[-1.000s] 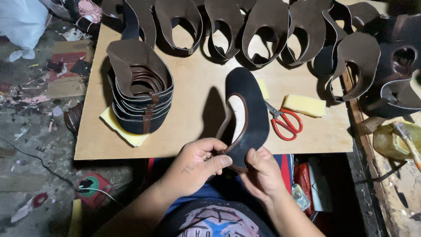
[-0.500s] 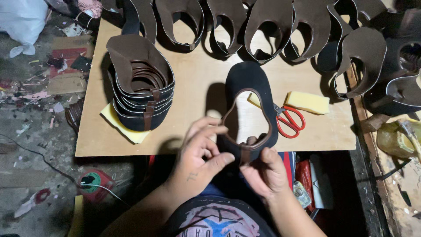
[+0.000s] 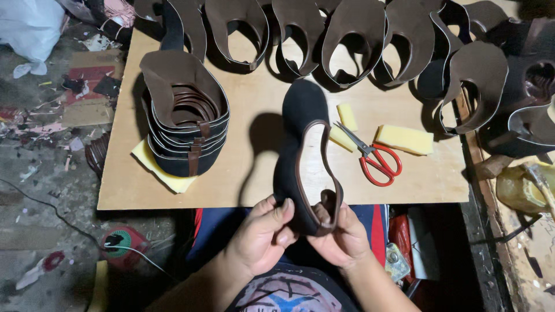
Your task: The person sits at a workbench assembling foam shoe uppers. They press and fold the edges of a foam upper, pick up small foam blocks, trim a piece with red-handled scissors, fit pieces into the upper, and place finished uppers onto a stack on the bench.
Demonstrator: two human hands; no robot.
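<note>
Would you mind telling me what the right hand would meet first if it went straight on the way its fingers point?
The right hand already touches the dark shoe upper; beyond it, probably the wooden board, though depth is unclear.

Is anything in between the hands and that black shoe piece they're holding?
No. The left hand and the right hand both pinch the back end of the black shoe upper directly, fingers on the material. Nothing visible lies between them; the red scissors lie apart on the wooden board.
</note>
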